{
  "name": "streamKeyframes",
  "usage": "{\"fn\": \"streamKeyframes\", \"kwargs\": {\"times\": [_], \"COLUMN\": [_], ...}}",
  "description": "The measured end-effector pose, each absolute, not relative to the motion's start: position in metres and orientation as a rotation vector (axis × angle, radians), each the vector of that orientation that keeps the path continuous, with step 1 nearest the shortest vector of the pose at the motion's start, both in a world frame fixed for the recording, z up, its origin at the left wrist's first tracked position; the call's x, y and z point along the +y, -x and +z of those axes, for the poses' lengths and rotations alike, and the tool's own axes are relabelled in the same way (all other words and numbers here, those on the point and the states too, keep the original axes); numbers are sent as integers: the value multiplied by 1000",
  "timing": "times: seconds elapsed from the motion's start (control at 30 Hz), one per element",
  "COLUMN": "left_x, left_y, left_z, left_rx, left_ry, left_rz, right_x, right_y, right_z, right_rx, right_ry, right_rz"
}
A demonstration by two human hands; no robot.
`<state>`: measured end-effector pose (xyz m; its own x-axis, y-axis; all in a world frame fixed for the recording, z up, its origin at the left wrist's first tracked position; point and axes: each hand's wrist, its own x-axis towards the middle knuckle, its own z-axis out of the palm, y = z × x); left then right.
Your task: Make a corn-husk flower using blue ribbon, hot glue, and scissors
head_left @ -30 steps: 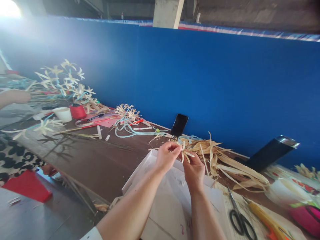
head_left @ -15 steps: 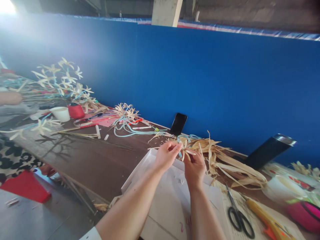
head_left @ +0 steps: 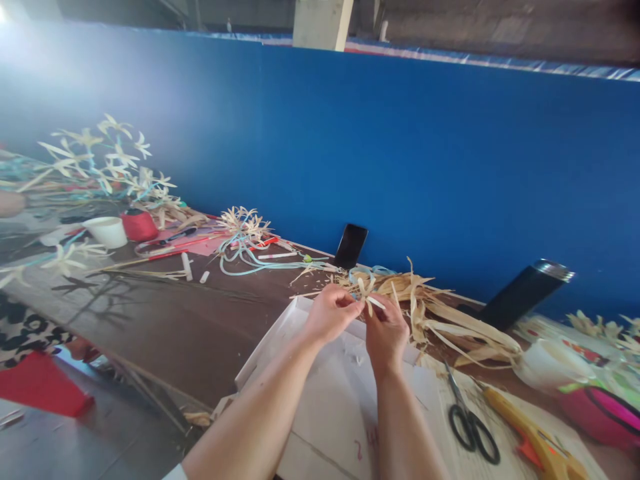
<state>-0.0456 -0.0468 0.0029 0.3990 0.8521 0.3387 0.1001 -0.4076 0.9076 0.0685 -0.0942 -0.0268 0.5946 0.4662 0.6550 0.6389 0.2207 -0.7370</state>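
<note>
Both hands meet above a white cardboard sheet (head_left: 325,407) at the table's near edge. My left hand (head_left: 330,315) pinches the pale strips of a small straw flower (head_left: 369,296), fingers closed. My right hand (head_left: 386,329) grips the same flower from below, fingers curled round its base. Just behind them lies a heap of dried corn husk strips (head_left: 450,320).
Black scissors (head_left: 467,420) and a yellow glue gun (head_left: 530,437) lie to the right. A phone (head_left: 350,245) and a black flask (head_left: 525,293) lean on the blue wall. Finished straw flowers (head_left: 110,160), a white cup (head_left: 107,231) and a red spool (head_left: 139,225) stand far left.
Both hands stay together on the flower, working its strips. The view has shifted slightly, so everything sits a little further left and lower.
</note>
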Motion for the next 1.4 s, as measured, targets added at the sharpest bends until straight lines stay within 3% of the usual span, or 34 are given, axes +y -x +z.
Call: {"fn": "streamKeyframes", "kwargs": {"times": [0.63, 0.97, 1.4], "left_x": [-46, -46, -46], "left_y": [46, 45, 42], "left_z": [5, 4, 1], "left_rx": [881, 879, 780], "left_ry": [-1608, -1673, -1533], "left_rz": [1153, 1183, 1113], "right_x": [-95, -92, -95], "right_y": [-68, -67, -63], "right_z": [-24, -29, -22], "right_rx": [-1003, -869, -1042], "right_ry": [1474, 1464, 1442], "right_rz": [-128, 83, -134]}}
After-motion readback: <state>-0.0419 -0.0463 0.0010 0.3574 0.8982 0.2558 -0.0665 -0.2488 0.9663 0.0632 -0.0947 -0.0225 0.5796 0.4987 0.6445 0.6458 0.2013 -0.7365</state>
